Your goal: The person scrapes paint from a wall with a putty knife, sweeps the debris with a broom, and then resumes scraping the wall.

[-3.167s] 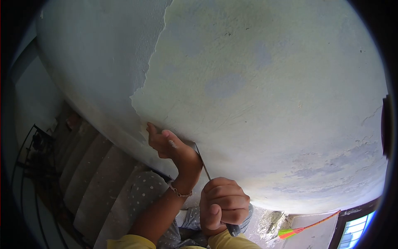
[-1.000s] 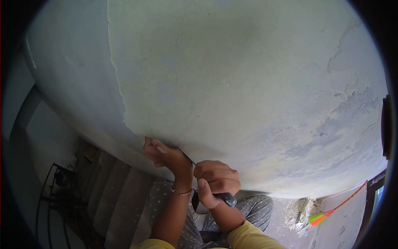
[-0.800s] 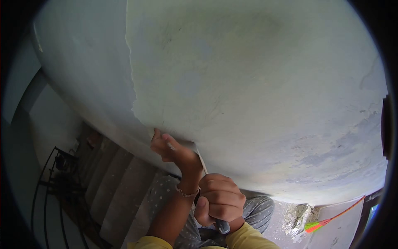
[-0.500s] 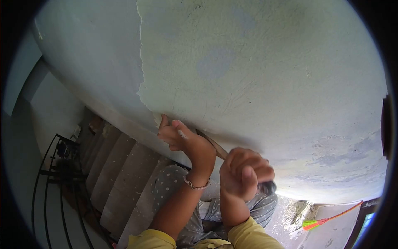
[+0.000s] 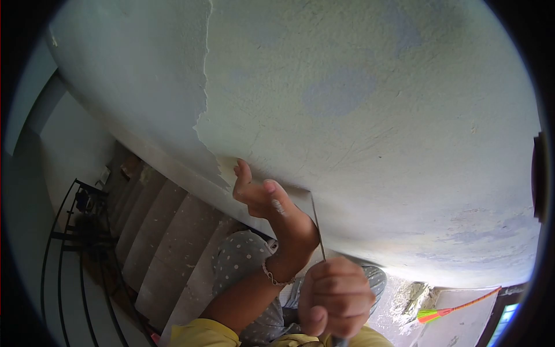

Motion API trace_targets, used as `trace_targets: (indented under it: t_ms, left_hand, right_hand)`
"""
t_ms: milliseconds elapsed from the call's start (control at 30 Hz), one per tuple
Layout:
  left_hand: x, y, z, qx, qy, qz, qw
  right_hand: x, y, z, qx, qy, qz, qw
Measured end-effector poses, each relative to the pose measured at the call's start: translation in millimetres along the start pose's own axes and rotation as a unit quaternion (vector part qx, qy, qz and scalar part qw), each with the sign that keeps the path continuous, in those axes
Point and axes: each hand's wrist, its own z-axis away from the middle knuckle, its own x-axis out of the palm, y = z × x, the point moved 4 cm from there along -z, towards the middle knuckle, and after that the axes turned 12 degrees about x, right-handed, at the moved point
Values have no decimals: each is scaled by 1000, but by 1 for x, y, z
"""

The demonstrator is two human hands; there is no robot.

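My right hand (image 5: 338, 295) is closed in a fist around a scraper (image 5: 317, 225), its thin blade seen nearly edge-on and pointing up at the wall. The scraper's handle is mostly hidden in the fist. My left hand (image 5: 272, 205) is up by the wall, wrist bent, with one finger raised near the surface and the thumb apart from it. White residue marks the thumb. No object shows in that hand. The pale wall (image 5: 277, 133) has scratches, bluish patches and a ragged coating edge (image 5: 206, 87) just left of the left hand.
Concrete steps (image 5: 167, 243) with white specks descend on the left, beside a black metal railing (image 5: 63, 248). My knee in grey dotted trousers (image 5: 243, 254) is below my hands. At the lower right, an orange-handled broom (image 5: 439, 314) lies near crumbling plaster (image 5: 413, 301).
My right hand has come down, and the scraper blade has swung from a slant to nearly upright. My left hand appears slightly farther right and lower. The view has shifted a little.
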Motion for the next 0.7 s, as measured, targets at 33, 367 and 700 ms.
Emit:
trace_targets:
  t_ms: [33, 367, 700]
  left_hand:
    - [0, 2, 0, -8, -3, 1, 1000]
    - [-7, 4, -1, -49, -21, 42, 998]
    - [-4, 1, -3, -31, -12, 61, 998]
  right_hand:
    - [-5, 3, -2, 19, -1, -52, 998]
    - [-4, 7, -4, 61, -58, -43, 996]
    - [1, 10, -11, 61, 47, -28, 997]
